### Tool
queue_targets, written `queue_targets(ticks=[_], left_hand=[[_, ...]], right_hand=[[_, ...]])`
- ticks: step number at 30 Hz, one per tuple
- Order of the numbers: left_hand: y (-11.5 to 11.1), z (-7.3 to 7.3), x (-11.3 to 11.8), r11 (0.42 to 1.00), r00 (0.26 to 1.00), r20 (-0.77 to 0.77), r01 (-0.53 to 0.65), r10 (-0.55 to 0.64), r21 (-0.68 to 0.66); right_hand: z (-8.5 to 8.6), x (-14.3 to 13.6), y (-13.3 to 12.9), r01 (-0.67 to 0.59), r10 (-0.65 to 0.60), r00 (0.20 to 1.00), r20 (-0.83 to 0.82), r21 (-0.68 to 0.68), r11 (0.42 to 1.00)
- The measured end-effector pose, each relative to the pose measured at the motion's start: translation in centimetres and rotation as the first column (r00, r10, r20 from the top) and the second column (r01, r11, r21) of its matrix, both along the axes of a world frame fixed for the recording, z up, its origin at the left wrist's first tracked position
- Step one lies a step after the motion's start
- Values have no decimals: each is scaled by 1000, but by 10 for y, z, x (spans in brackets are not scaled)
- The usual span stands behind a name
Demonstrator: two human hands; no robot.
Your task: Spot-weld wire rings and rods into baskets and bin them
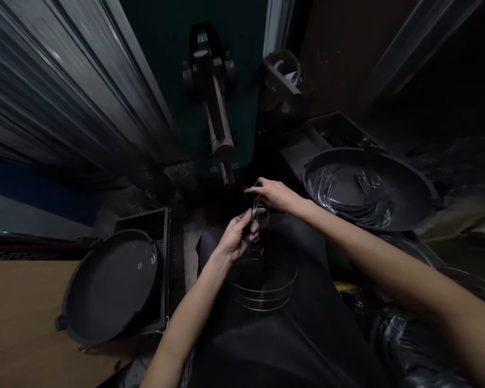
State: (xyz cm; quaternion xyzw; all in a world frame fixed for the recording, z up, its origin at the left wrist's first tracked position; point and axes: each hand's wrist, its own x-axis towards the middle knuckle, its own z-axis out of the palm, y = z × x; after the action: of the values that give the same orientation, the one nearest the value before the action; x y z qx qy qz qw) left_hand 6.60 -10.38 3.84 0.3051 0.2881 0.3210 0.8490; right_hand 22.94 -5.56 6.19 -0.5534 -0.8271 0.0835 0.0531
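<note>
Near the middle of the view, my left hand (238, 236) is closed around thin shiny metal wire pieces (256, 206). Just above and to the right, my right hand (275, 195) bends its fingers down onto the same wires, pinching at their upper end. Below the hands, several thin wire rings (262, 309) lie stacked over the dark cloth on my lap; dim light hides whether they join the wires in my hands. In front of me stands a dark green machine (242, 108) with a jutting metal arm (216, 113).
A black round pan (109, 291) rests on a crate (166, 269) at the left, beside a wooden board (20, 318). At the right, another wide pan (412, 194) holds bundled metal wire pieces (327, 194). More shiny wire bundles (400, 339) lie at the lower right.
</note>
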Motion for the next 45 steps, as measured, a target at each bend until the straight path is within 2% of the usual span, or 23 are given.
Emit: queue_targets(ticks=[4, 9, 12, 15, 17, 18, 20, 21, 23, 25, 27, 29, 30, 31, 32, 34, 35, 36, 38, 39, 41, 43, 45], left_hand=[[7, -6, -8, 996, 994, -94, 58, -51, 70], [5, -4, -8, 974, 977, -202, 105, -64, 201], [3, 1, -8, 961, 971, -223, 143, -90, 238], [8, 3, -8, 950, 962, -227, 203, -149, 238], [14, 1, -10, 942, 959, -232, 220, -161, 254], [17, -1, -11, 940, 960, -229, 219, -160, 262], [23, -6, -10, 939, 962, -216, 221, -166, 264], [26, -7, -9, 938, 962, -209, 228, -176, 260], [28, -8, -7, 933, 957, -210, 251, -200, 256], [28, -6, -13, 923, 953, -227, 261, -200, 281], [22, -4, -32, 903, 956, -262, 227, -135, 364], [7, -7, -62, 836, 945, -326, 191, -16, 514], [-5, -13, -79, 770, 929, -367, 201, 45, 605], [-17, -21, -95, 679, 903, -421, 256, 85, 688], [-31, -33, -107, 560, 869, -485, 355, 96, 749], [-55, -62, -120, 316, 771, -612, 544, 175, 777], [-64, -76, -120, 235, 728, -641, 598, 241, 767], [-69, -87, -117, 183, 690, -656, 633, 306, 752], [-69, -100, -106, 129, 644, -660, 671, 388, 730], [-65, -101, -101, 110, 634, -661, 683, 402, 722], [-54, -92, -94, 62, 629, -669, 709, 396, 703], [-47, -78, -91, 21, 617, -681, 735, 396, 678], [-45, -67, -90, 2, 584, -697, 766, 417, 643]], right_hand=[[4, 7, -8, -27, 30, 987, 159, -19, 999], [-5, 17, -14, -2, 2, 1000, -20, 6, 1000], [-7, 10, -19, 35, -34, 998, -44, 27, 999], [-3, 0, -38, 151, -145, 986, -86, 77, 985], [-2, -3, -62, 264, -241, 950, -200, 101, 959], [-2, -5, -76, 294, -268, 921, -282, 54, 954], [-6, -11, -102, 255, -320, 838, -442, -202, 946], [-8, -16, -112, 197, -370, 781, -503, -364, 910], [-15, -32, -124, 113, -529, 631, -568, -607, 787], [-21, -48, -124, 137, -664, 469, -583, -695, 706], [-22, -59, -118, 178, -716, 347, -605, -707, 684], [-20, -62, -110, 164, -728, 299, -617, -719, 676], [-18, -62, -107, 152, -733, 281, -619, -726, 671], [-15, -61, -105, 140, -741, 263, -618, -735, 663], [-13, -60, -103, 129, -748, 246, -617, -744, 656], [-10, -61, -101, 114, -754, 219, -619, -751, 650], [-9, -63, -100, 98, -756, 225, -615, -757, 646], [-8, -64, -100, 74, -755, 251, -606, -765, 639], [-8, -67, -99, 35, -742, 333, -581, -779, 626], [-10, -66, -98, 33, -734, 370, -570, -781, 623], [-13, -61, -97, 75, -724, 400, -562, -767, 637], [-17, -53, -94, 170, -731, 356, -583, -728, 664], [-20, -47, -90, 245, -740, 265, -618, -699, 672]])
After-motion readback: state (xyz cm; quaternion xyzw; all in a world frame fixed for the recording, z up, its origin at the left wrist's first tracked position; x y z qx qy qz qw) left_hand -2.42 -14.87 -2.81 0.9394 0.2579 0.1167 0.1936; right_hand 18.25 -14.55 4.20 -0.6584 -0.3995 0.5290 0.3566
